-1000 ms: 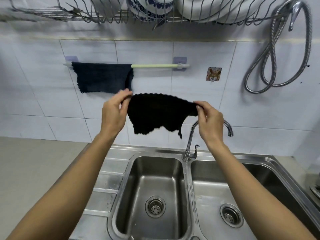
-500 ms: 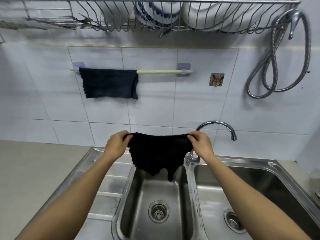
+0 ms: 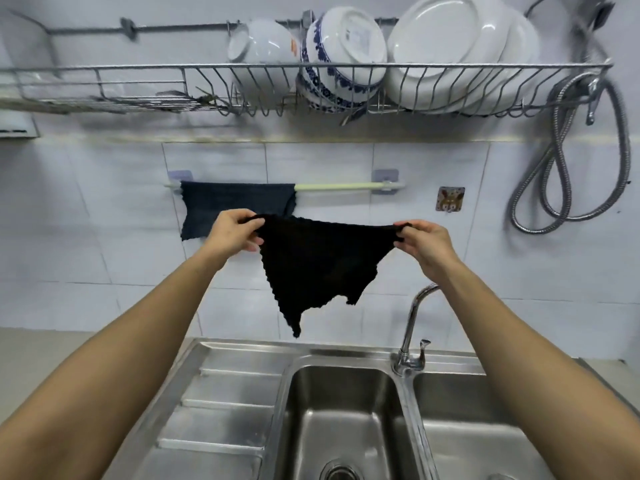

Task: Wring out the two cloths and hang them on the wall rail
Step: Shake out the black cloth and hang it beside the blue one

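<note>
A black knitted cloth (image 3: 317, 265) hangs stretched between my hands above the sink. My left hand (image 3: 233, 232) pinches its left top corner and my right hand (image 3: 424, 245) pinches its right top corner. Its lower edge droops to a point. Behind it, a dark blue cloth (image 3: 228, 206) drapes over the left part of the pale wall rail (image 3: 343, 186); my left hand covers part of it. The right stretch of the rail is bare. The black cloth sits just below rail height.
A double steel sink (image 3: 346, 403) with a drainboard lies below, its tap (image 3: 412, 327) rising under my right wrist. A wire dish rack (image 3: 207, 88) with bowls and plates hangs above the rail. A coiled metal hose (image 3: 568, 168) hangs at right, and a small wall hook (image 3: 449, 199).
Both hands have lifted the black cloth from low over the sink up to just under the rail, spread wider apart. The view has tilted upward, showing more of the dish rack.
</note>
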